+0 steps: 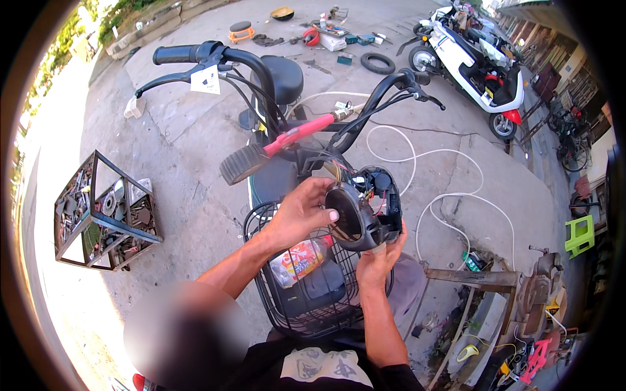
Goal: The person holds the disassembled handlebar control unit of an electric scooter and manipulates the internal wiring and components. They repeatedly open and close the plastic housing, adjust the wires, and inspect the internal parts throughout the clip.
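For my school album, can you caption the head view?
Left hand and right hand hold a black wired housing near a wire basket.

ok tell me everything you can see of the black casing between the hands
The black casing looks like plastic and stands open: a rounded front piece beside a hollow shell, with coloured wires showing inside. It sits tilted above the wire basket. The left hand holds its left edge; the right hand supports its underside.
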